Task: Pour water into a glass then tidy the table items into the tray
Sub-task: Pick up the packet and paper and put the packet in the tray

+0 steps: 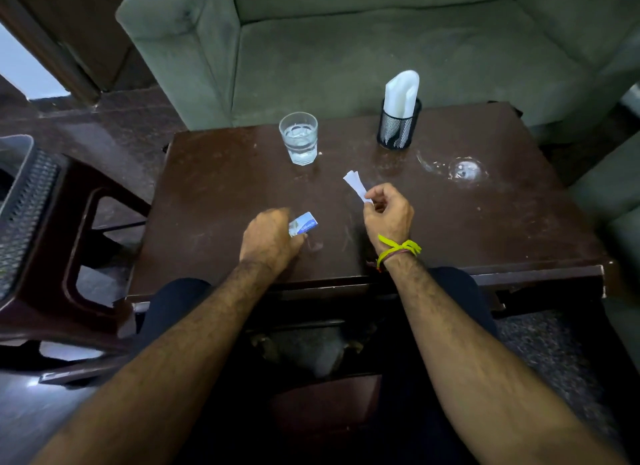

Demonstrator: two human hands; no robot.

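Note:
A clear glass point(298, 138) with water in it stands at the far middle of the dark brown table point(214, 187). My left hand point(268, 237) rests low on the table, fingers closed on a small blue and white card point(304, 224). My right hand point(388, 211) is raised a little to the right of it and pinches a white slip of paper point(355, 184) that sticks up and to the left. A grey perforated tray point(24, 201) sits on a stool at the far left, partly cut off by the frame edge.
A black mesh holder point(398, 127) with white napkins stands at the table's far right. A wet ring of spilled water point(465, 169) marks the right side. A brown plastic stool point(86, 243) stands left of the table, a grey-green sofa point(363, 49) behind it.

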